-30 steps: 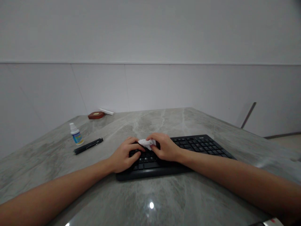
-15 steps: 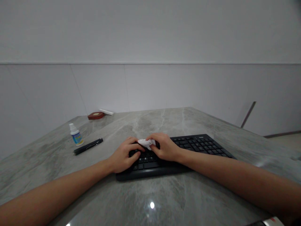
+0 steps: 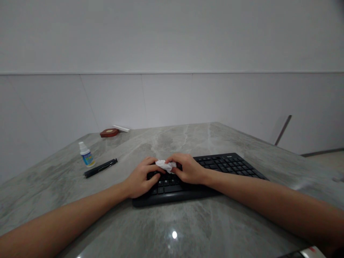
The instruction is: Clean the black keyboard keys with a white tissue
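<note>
A black keyboard [image 3: 223, 165] lies at a slant on the table in front of me. My right hand [image 3: 186, 168] pinches a crumpled white tissue [image 3: 166, 166] between thumb and fingers, low over the keys left of the keyboard's middle. On the keyboard's left end rests my left hand [image 3: 143, 178], thumb and fingers apart. Its fingertips reach the tissue's left side; whether they press on it or only touch it, I cannot tell. Both hands cover part of the keys.
Left on the grey marbled table [image 3: 172, 141] stand a white-capped spray bottle [image 3: 87, 156] and a slim black object [image 3: 100, 168]. Near the wall are a reddish-brown box [image 3: 109, 133] and a white flat piece [image 3: 121, 128]. A partly cut-off object [image 3: 309, 253] sits at the lower right.
The tissue and my right fingertips have shifted slightly to the left, and more of the tissue shows. My left hand stays in nearly the same place.
</note>
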A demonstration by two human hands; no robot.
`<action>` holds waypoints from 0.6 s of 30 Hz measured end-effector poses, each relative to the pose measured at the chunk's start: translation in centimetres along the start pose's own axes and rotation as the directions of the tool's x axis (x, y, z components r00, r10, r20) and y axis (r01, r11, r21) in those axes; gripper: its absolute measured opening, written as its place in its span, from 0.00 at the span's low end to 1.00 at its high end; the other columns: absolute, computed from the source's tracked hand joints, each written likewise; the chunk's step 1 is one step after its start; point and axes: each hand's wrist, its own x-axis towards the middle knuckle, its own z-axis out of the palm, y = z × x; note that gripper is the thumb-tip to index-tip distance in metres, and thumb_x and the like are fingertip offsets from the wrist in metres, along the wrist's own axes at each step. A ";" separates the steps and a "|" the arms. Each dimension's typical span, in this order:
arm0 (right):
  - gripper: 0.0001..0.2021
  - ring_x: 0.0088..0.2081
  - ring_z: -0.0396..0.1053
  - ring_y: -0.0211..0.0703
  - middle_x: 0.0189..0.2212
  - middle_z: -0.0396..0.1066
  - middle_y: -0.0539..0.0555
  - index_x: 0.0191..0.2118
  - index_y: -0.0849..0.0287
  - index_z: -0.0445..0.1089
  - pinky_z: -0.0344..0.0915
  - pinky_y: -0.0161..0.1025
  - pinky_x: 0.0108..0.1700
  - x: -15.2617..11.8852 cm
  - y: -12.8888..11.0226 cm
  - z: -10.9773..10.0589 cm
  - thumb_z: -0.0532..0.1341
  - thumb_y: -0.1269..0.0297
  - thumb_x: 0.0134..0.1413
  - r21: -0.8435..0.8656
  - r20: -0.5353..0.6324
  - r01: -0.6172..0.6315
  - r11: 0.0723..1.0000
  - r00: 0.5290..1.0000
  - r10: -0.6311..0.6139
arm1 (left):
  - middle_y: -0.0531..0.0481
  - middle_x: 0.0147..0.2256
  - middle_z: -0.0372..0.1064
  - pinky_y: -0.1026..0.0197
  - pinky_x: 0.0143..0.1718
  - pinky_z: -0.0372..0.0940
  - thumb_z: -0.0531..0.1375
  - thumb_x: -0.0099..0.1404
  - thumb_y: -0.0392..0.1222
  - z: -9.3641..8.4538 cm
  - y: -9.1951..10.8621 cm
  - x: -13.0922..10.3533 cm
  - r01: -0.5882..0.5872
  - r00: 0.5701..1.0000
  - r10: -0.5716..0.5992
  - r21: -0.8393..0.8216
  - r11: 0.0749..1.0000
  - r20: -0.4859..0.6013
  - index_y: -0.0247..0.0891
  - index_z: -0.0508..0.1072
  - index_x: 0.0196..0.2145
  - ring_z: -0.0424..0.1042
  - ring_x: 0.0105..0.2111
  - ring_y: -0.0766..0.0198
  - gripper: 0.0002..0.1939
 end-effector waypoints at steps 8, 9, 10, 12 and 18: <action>0.12 0.32 0.67 0.40 0.31 0.72 0.52 0.41 0.60 0.70 0.63 0.36 0.36 -0.1 0.1 0.1 0.60 0.76 0.48 -0.012 -0.006 -0.010 1.000 1.000 0.010 | 0.46 0.45 0.69 0.53 0.50 0.61 0.54 0.66 0.38 0.0 0.0 0.0 0.011 1.000 -0.011 0.013 1.000 0.009 0.41 0.76 0.41 0.65 0.46 0.56 0.11; 0.12 0.32 0.67 0.40 0.31 0.72 0.52 0.41 0.60 0.70 0.63 0.36 0.36 -0.1 0.1 0.1 0.61 0.75 0.48 -0.008 0.001 -0.005 1.000 1.000 0.005 | 0.46 0.45 0.68 0.53 0.51 0.61 0.54 0.66 0.38 0.0 0.0 0.1 0.010 1.000 -0.011 0.010 1.000 0.008 0.40 0.76 0.41 0.65 0.46 0.56 0.11; 0.11 0.32 0.67 0.40 0.31 0.72 0.52 0.41 0.60 0.70 0.63 0.36 0.36 -0.1 0.1 0.1 0.61 0.75 0.49 -0.009 0.002 -0.005 1.000 1.000 0.005 | 0.46 0.45 0.69 0.53 0.51 0.61 0.54 0.66 0.38 0.0 0.0 0.1 0.010 1.000 -0.010 0.009 1.000 0.006 0.40 0.76 0.41 0.65 0.46 0.56 0.11; 0.12 0.33 0.68 0.41 0.32 0.72 0.53 0.41 0.60 0.70 0.63 0.37 0.37 -0.1 0.1 0.2 0.60 0.76 0.48 -0.026 -0.015 -0.019 0.999 1.000 0.018 | 0.46 0.44 0.69 0.53 0.51 0.62 0.54 0.66 0.38 -0.1 0.1 0.1 0.012 1.000 -0.012 0.012 1.000 0.005 0.40 0.76 0.41 0.65 0.46 0.56 0.11; 0.15 0.32 0.68 0.40 0.32 0.73 0.53 0.43 0.59 0.70 0.63 0.38 0.38 -0.1 0.4 0.4 0.60 0.77 0.48 -0.057 -0.066 -0.071 0.996 0.996 0.067 | 0.46 0.45 0.69 0.52 0.52 0.61 0.54 0.66 0.37 -0.1 0.2 0.1 -0.011 1.000 0.011 0.003 1.000 0.001 0.40 0.76 0.40 0.66 0.47 0.56 0.11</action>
